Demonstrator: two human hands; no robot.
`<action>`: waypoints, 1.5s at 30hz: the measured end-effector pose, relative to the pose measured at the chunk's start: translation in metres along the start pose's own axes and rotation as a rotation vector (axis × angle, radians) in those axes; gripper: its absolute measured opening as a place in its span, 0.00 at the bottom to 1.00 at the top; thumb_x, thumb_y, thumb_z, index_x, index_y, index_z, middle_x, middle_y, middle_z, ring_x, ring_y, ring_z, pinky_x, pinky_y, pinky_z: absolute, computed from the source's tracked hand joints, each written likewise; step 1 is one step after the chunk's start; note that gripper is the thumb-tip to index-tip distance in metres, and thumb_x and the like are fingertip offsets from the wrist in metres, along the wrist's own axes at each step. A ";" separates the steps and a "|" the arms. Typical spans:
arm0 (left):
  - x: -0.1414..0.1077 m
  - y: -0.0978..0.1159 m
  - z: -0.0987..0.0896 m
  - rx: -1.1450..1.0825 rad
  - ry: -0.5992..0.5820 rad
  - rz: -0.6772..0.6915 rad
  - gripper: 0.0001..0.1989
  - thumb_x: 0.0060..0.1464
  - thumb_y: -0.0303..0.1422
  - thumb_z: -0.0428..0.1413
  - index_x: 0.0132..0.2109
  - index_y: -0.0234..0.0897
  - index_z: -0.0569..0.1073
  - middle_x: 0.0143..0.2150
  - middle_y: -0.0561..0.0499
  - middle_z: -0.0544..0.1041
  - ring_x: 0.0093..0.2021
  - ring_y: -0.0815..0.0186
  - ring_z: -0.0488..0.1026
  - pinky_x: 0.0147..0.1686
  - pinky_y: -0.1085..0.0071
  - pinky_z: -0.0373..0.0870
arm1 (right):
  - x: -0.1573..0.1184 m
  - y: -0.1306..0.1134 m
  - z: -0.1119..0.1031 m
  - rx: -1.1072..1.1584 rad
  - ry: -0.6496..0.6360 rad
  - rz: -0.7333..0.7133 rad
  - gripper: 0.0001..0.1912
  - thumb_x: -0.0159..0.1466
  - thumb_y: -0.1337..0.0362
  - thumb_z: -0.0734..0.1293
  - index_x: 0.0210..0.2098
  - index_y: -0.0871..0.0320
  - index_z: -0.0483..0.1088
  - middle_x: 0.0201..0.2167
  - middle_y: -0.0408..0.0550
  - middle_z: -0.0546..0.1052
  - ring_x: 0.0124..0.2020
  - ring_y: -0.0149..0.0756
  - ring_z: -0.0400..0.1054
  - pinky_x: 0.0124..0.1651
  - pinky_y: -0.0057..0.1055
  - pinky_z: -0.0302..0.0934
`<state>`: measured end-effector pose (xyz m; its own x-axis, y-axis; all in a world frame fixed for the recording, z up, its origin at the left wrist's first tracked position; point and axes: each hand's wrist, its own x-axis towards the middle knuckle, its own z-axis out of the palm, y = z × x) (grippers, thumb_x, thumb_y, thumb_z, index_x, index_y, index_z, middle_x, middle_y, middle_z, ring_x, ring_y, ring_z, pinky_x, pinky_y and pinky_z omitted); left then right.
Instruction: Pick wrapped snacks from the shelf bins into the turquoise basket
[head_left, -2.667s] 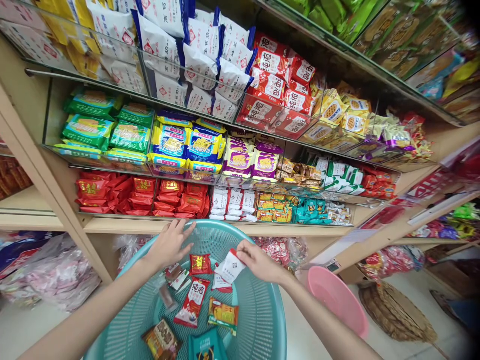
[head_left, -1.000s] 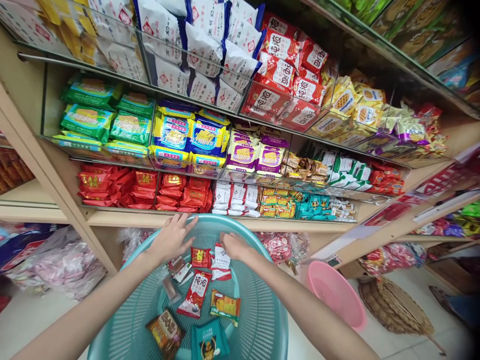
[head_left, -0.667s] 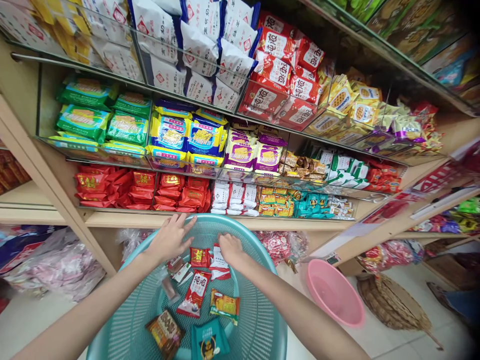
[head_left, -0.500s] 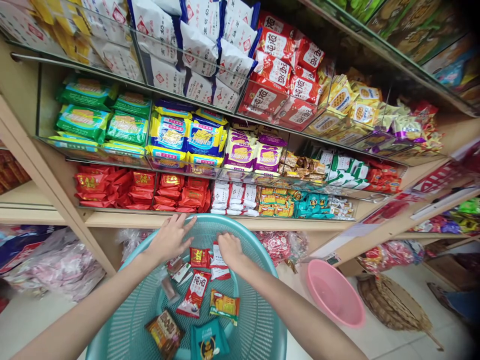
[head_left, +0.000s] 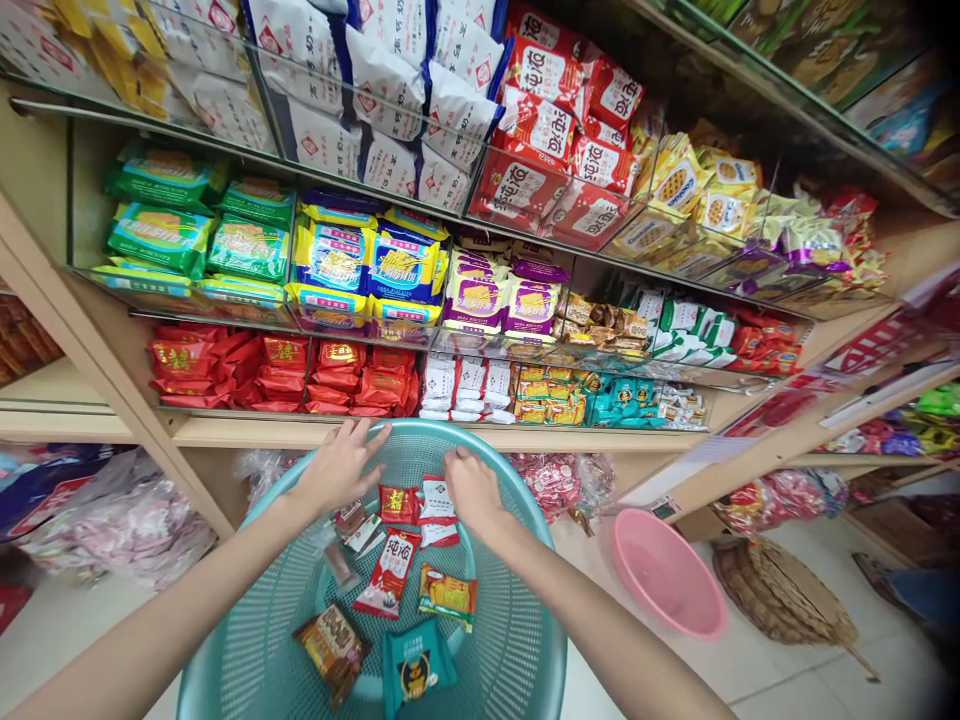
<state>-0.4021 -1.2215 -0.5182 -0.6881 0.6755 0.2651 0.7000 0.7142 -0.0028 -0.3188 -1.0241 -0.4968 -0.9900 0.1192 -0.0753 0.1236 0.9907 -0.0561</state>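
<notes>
1. White packet (head_left: pixel 435 497) is lowered to the basket floor since the earliest frame, where it is held up by a corner; the right hand (head_left: pixel 474 490) is brought down with it. Slightly less of the packet is covered by that hand than half a second ago.
2. Right hand: fingers curled, held at the packet's right edge. Fingertips are hidden; whether the packet is pinched cannot be told.
3. Left hand (head_left: pixel 341 470): fingers spread, held at the far left part of the basket's rim. Nothing is gripped by it; contact with the rim cannot be told.
4. Second white packet (head_left: pixel 440 537), red-edged, is partly overlapped by the first. Red packet (head_left: pixel 399 504) with gold print is seen just beside them.
5. Nearer in the green basket (head_left: pixel 517 650), a red-and-white packet (head_left: pixel 388 573), an orange packet (head_left: pixel 448 597), a brown packet (head_left: pixel 332 648) and a teal packet (head_left: pixel 418 665) are spread apart.
6. Beyond the basket, shelves (head_left: pixel 225 431) are stacked with wrapped snacks. Pink basin (head_left: pixel 667 575) is placed on the floor to the right, near a woven fan (head_left: pixel 787 595).
</notes>
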 end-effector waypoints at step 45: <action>0.004 -0.015 0.013 -0.122 0.082 -0.006 0.24 0.57 0.36 0.45 0.60 0.39 0.65 0.51 0.44 0.65 0.48 0.56 0.63 0.51 0.59 0.63 | -0.092 -0.011 0.065 -0.027 -0.413 -0.014 0.43 0.45 0.58 0.76 0.56 0.65 0.60 0.54 0.64 0.66 0.56 0.54 0.59 0.55 0.49 0.57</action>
<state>-0.4180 -1.2268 -0.5295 -0.6779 0.6506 0.3424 0.7174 0.6871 0.1147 -0.2251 -1.0503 -0.5538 -0.8806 0.0754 -0.4679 0.1035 0.9940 -0.0345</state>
